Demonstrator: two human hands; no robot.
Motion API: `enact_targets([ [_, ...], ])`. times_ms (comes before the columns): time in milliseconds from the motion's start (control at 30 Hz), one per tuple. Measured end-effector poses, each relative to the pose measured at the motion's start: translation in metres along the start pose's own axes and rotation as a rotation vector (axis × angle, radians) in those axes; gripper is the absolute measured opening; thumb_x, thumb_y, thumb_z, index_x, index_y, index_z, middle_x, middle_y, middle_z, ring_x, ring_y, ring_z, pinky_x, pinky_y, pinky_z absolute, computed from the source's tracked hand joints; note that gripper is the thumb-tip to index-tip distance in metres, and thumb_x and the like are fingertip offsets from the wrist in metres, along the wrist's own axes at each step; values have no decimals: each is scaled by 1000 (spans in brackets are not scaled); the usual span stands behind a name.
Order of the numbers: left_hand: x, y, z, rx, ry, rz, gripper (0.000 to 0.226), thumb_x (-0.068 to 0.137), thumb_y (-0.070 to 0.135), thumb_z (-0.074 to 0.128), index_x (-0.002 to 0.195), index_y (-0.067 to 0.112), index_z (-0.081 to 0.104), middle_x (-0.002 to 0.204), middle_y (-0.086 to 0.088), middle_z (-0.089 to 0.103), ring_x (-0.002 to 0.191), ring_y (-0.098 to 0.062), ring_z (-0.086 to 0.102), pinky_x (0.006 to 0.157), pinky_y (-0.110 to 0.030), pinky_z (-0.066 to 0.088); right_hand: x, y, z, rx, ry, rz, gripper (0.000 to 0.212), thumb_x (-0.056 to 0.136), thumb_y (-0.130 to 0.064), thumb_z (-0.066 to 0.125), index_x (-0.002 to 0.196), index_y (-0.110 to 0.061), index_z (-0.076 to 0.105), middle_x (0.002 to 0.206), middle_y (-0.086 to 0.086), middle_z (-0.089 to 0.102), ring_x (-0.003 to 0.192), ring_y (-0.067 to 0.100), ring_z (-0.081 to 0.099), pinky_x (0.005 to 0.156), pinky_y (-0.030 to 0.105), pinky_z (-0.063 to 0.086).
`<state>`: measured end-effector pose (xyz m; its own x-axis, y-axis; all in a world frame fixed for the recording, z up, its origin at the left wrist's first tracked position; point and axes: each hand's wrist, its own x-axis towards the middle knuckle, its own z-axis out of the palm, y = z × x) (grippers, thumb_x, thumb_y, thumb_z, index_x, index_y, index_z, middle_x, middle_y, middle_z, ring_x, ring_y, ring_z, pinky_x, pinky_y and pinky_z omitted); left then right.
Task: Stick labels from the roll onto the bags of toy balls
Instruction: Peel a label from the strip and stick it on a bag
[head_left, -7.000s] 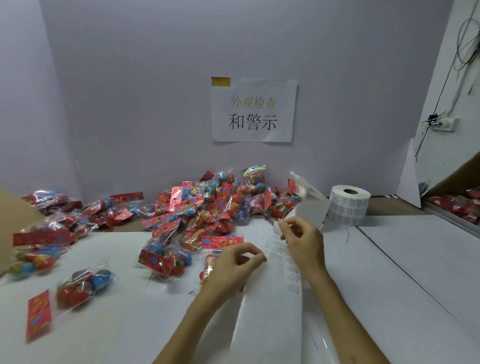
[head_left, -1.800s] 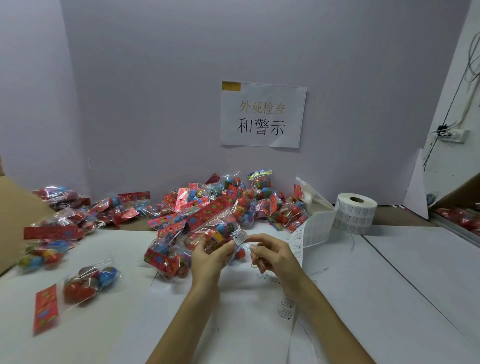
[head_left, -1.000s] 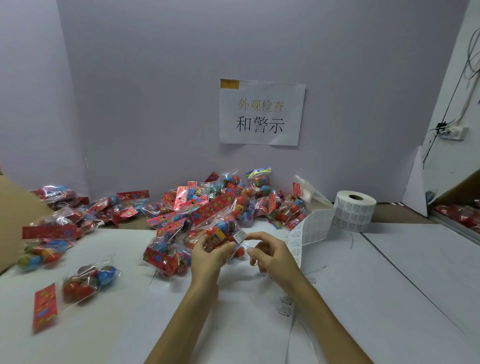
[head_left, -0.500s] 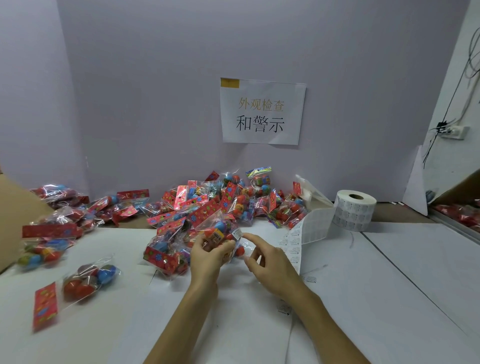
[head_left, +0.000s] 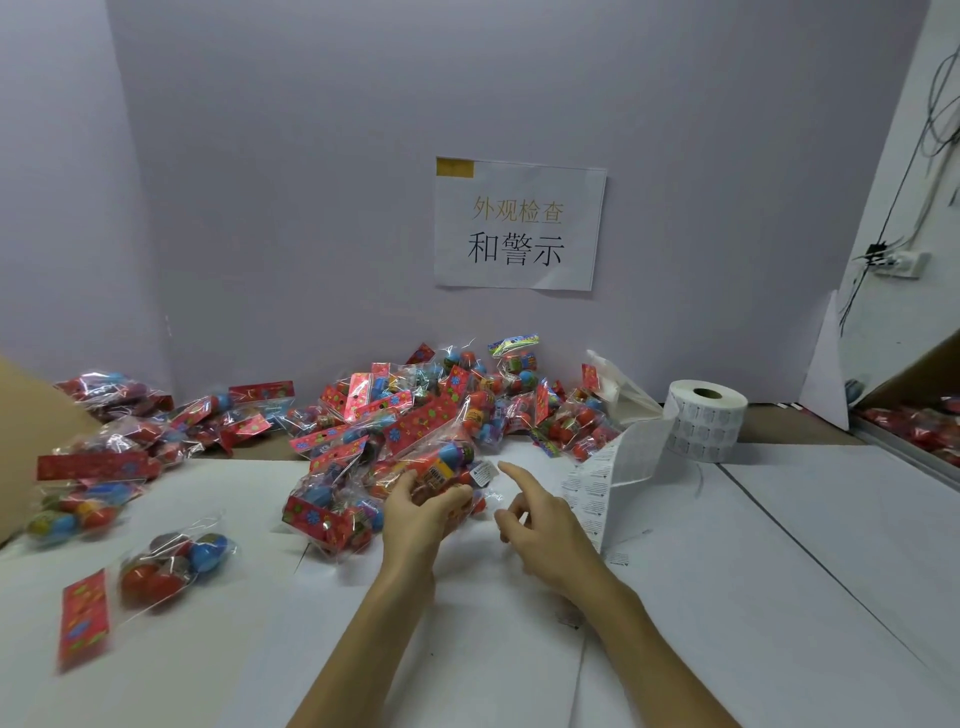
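Left hand (head_left: 421, 514) at frame centre grips a bag of toy balls (head_left: 441, 460) bearing a white label (head_left: 483, 473). Right hand (head_left: 545, 525), just beside it, holds nothing, forefinger out. Above them lies the pile of bags (head_left: 447, 400); the label roll (head_left: 706, 421) stands at mid-right.

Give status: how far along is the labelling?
Done: the bag in the left hand carries a white label. In hand: that bag only; the right hand is off it, holding nothing. Left: the big pile at the back. For the loose bags at far left, no labels can be made out.
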<state>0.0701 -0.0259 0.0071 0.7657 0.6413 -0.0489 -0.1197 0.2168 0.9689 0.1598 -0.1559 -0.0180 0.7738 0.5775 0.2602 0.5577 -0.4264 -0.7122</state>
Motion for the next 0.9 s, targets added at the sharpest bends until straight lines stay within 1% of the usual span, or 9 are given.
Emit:
enact_targets([
  [100,0,0,0,22,-21,-7,39,87,-3,71,124,8,65,109,-15,74,105,-34,70,97,-47,56,3,0,-3,145,57,54,37,101,-20,53,137,-31,56,84,-2,68,67,7,61,67,30,53],
  [200,0,0,0,36,-52,-21,36,90,-2,67,124,10,66,111,-14,74,106,-33,69,95,-45,55,5,-5,-5,323,46,109,34,99,-13,54,130,-26,60,97,1,67,71,13,67,68,32,55],
  [267,-1,0,1,43,-73,-29,37,91,-2,65,126,11,65,113,-15,74,108,-33,68,97,-45,54,5,-9,-8,416,32,111,35,94,-27,62,128,-30,59,108,-1,66,81,17,71,66,29,54],
  [333,-1,0,1,60,-97,-30,37,92,-2,63,126,11,65,114,-15,73,110,-34,68,97,-45,54,3,-11,-9,464,21,116,44,85,-45,67,126,-33,58,114,-3,66,84,16,72,62,23,51],
  [367,-2,-1,1,69,-112,-30,36,92,-2,62,125,12,66,114,-14,74,110,-34,68,96,-45,54,2,-11,-9,462,23,113,43,86,-48,70,125,-34,58,114,-3,67,82,15,73,62,21,50],
  [467,-2,-2,1,92,-150,-25,34,92,-2,62,120,16,69,112,-13,75,110,-33,68,97,-46,54,2,-10,-7,420,48,93,30,93,-40,71,119,-33,60,108,-1,69,75,14,72,60,20,50],
  [633,-1,-3,2,84,-165,-33,33,91,-2,61,116,18,68,110,-13,75,108,-32,68,92,-43,55,3,-11,-9,450,83,80,12,99,-29,64,107,-23,69,88,3,75,66,20,71,61,34,52],
  [800,1,-4,2,59,-164,-38,35,91,-1,61,122,15,64,110,-13,74,106,-30,68,89,-40,55,3,-13,-10,502,65,123,20,105,-26,51,102,-17,69,85,5,76,64,21,70,61,31,51],
  [900,1,-4,2,48,-164,-38,35,91,-1,60,122,15,63,110,-12,74,105,-29,68,90,-41,56,4,-13,-10,509,54,137,22,106,-29,51,103,-17,69,88,7,76,65,21,70,61,30,50],
])
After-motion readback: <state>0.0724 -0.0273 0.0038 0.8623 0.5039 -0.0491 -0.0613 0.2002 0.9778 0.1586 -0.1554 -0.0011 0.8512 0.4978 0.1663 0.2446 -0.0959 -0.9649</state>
